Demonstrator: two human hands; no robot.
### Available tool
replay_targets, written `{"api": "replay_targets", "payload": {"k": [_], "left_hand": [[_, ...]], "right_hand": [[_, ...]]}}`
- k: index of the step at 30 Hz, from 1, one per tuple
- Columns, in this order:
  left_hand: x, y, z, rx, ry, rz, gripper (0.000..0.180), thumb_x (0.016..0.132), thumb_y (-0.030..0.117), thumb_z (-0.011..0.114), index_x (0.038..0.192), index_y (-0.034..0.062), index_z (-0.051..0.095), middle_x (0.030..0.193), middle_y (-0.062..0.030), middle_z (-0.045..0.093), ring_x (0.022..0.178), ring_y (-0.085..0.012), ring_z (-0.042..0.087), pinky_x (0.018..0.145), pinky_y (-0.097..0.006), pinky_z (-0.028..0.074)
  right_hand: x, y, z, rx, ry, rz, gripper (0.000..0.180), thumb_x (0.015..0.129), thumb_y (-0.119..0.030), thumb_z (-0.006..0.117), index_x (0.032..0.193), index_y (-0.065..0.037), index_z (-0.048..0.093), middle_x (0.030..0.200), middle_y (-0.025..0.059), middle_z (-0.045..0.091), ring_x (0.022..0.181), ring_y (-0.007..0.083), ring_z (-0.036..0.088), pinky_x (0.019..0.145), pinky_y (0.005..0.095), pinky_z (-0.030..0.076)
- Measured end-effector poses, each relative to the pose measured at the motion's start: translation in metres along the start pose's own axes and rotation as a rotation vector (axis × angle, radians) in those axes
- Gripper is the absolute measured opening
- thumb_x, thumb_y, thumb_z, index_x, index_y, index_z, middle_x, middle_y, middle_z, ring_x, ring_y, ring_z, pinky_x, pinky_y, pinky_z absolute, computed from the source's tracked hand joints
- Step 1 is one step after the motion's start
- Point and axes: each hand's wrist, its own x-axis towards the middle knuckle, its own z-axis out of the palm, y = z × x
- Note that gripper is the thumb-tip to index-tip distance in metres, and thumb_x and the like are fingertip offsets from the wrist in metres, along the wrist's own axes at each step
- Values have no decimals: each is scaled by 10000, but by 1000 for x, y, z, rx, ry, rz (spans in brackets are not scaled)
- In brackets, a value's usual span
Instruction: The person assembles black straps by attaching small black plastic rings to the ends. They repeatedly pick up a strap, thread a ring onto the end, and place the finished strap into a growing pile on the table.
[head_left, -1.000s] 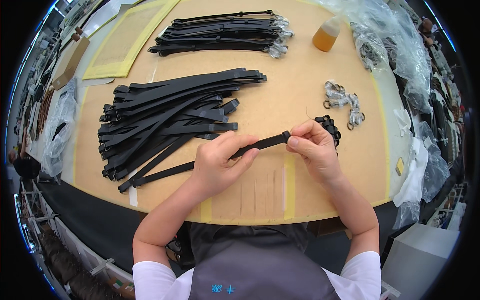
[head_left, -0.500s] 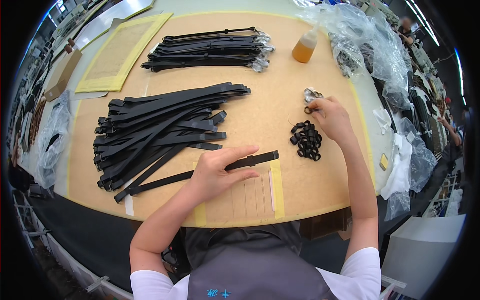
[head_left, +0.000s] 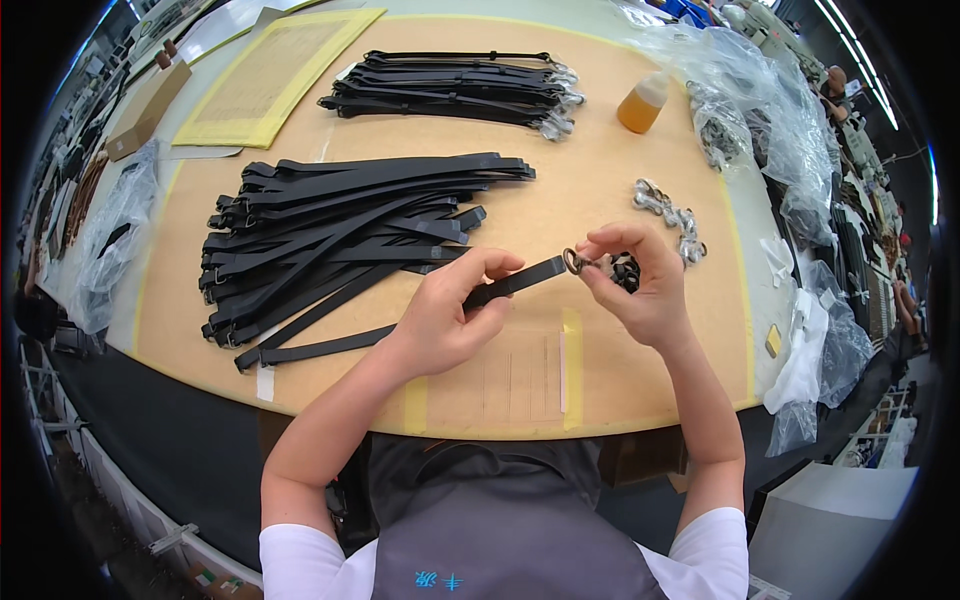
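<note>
My left hand (head_left: 440,315) pinches a black strap (head_left: 528,280) between thumb and fingers, near the strap's right end. That end points up and right, while the rest runs left under my hand to the table. In my right hand (head_left: 645,285), thumb and fingers hold a metal clasp (head_left: 573,260) by its body. The clasp's ring is right at the strap's tip; whether they touch I cannot tell. Behind the right fingers lies a pile of small black loops (head_left: 626,272), partly hidden. More metal clasps in clear wrap (head_left: 668,208) lie just beyond that hand.
A large pile of black straps (head_left: 340,240) covers the left of the table (head_left: 480,390). Farther back lies a bundle of straps with wrapped clasps (head_left: 450,90). A bottle of amber liquid (head_left: 641,103) stands beside it. Clear plastic bags (head_left: 780,130) crowd the right edge.
My right hand has picked up a metal clasp and brought it left and nearer, to the strap's end. My left hand has closed on the strap and raised its tip.
</note>
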Motion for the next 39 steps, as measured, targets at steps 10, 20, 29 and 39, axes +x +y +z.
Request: {"api": "replay_targets", "payload": {"k": [10,20,29,39], "left_hand": [[0,6,-6,-111,-23,-165,217,896,77,729,1076,-3,637,922,-45,670,826,-65,615,682,-229,492],[-1,12,1,-3,-71,-138,228,807,35,766,1002,12,652,866,-15,656,707,-43,569,596,-209,440],[-3,16,2,10,-82,-146,194,762,25,779,935,21,693,793,-54,688,663,-109,648,597,-250,515],[-6,11,6,105,-123,-16,193,746,7,772,920,40,695,808,-90,689,690,-219,687,592,-298,549]], "right_hand": [[-18,23,26,125,72,-88,357,816,45,755,1121,-28,584,970,72,741,921,143,707,873,289,537],[-19,27,34,951,-235,345,229,1003,-59,588,1230,-46,568,1303,186,649,1347,270,528,1156,438,390],[-28,51,35,1187,-463,426,277,966,-163,700,1206,-37,643,1219,95,672,1180,206,613,1065,375,456],[-23,20,31,942,-594,782,287,947,-228,737,1126,-18,657,998,5,686,881,59,613,787,233,488]]}}
